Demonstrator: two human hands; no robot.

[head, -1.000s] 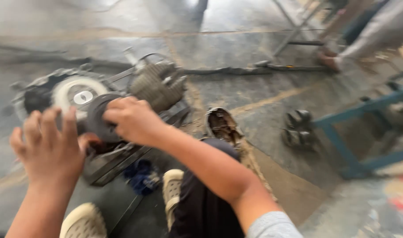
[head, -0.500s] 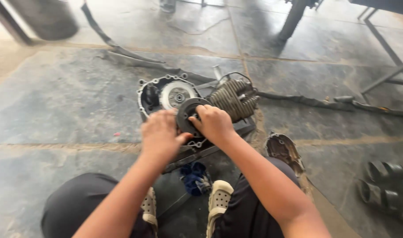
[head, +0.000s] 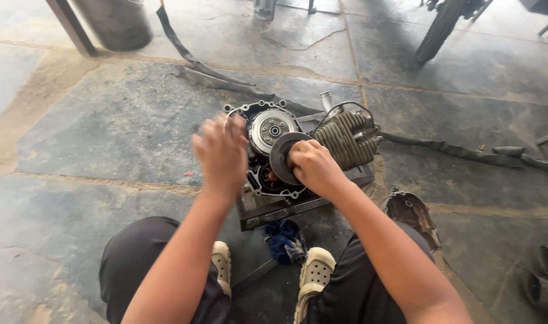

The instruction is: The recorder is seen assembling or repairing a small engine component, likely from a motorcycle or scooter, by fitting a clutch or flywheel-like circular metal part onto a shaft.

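Gripping a dark round metal disc (head: 284, 157) in the right hand (head: 310, 168), fingers curled around its rim, right against the open side of a grey finned motorcycle engine (head: 322, 144) sitting on the stone floor (head: 106, 132). Hovering just left, left hand (head: 221, 150) blurred, fingers loosely spread, holding nothing. Lying below, a blue rag (head: 284, 240).

Left hand (head: 221, 151) is a blur, fingers impossible to count, and it masks the engine (head: 298, 150) casing's left rim. Right hand (head: 311, 168) covers half the dark disc (head: 281, 157). Up top, the wheel (head: 437, 30) and grey drum (head: 113, 23) run off the frame.
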